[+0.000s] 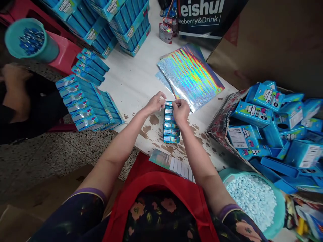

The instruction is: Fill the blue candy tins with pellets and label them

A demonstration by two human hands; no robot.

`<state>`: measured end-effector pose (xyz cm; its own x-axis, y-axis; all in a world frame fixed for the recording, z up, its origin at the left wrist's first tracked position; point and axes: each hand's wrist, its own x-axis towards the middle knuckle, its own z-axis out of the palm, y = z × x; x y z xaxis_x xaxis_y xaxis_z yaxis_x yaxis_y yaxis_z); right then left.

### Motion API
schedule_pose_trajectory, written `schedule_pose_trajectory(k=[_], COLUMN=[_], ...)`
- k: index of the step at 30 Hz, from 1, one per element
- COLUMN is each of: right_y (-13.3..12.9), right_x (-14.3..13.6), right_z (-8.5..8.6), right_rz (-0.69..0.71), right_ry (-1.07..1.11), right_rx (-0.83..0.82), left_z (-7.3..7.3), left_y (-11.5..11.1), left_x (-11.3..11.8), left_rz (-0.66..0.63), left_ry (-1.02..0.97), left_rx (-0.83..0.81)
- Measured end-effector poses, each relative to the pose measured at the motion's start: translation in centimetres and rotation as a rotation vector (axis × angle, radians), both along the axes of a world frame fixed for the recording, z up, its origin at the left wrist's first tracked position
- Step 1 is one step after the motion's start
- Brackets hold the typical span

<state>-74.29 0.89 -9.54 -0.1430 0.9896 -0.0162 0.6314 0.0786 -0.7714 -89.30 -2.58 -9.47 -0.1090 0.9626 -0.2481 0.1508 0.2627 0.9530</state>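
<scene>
On the white table (pixel 131 89) a short row of small blue candy boxes (pixel 171 129) stands on end in front of me, their shiny ends facing up. At its far end, a narrow shiny label (pixel 168 103) lies over one box. My left hand (pixel 154 103) has its fingertips curled in at the label's left end, the index finger slightly raised. From the right, my right hand (pixel 181 110) is closed, thumb and fingers pinching at the label's other end. The fingertips partly cover it. A sheet with pale label strips (pixel 180 168) lies at the table's near edge.
Holographic sheets (pixel 190 75) lie beyond my hands. Blue boxes stand in a block (pixel 87 104) at left and in stacked trays (pixel 128 27) behind. At right are a carton (pixel 217 117) full of boxes and a tub (pixel 279 205) of pale pieces. Another person's arm (pixel 15 87) shows left.
</scene>
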Motion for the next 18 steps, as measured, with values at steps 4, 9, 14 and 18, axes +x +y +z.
schedule_pose_trajectory(k=[4, 9, 14, 18], right_y=[0.1, 1.0, 1.0, 0.8], right_x=[-0.1, 0.6, 2.4, 2.9], right_z=[-0.5, -1.7, -2.3, -3.7], right_rz=[0.009, -0.135, -0.17, 0.034], right_ry=[-0.03, 0.115, 0.33, 0.312], right_rx=[0.038, -0.065, -0.22, -0.235], left_z=[-1.8, -3.8, -3.6, -3.4], left_y=[-0.6, -1.6, -2.7, -3.4], left_x=[1.0, 1.9, 3.0, 5.8], left_rz=[0.027, 0.085, 0.396, 0.391], left_ry=[0.064, 0.322, 0.271, -0.222], left_rx=[0.063, -0.087, -0.206, -0.077])
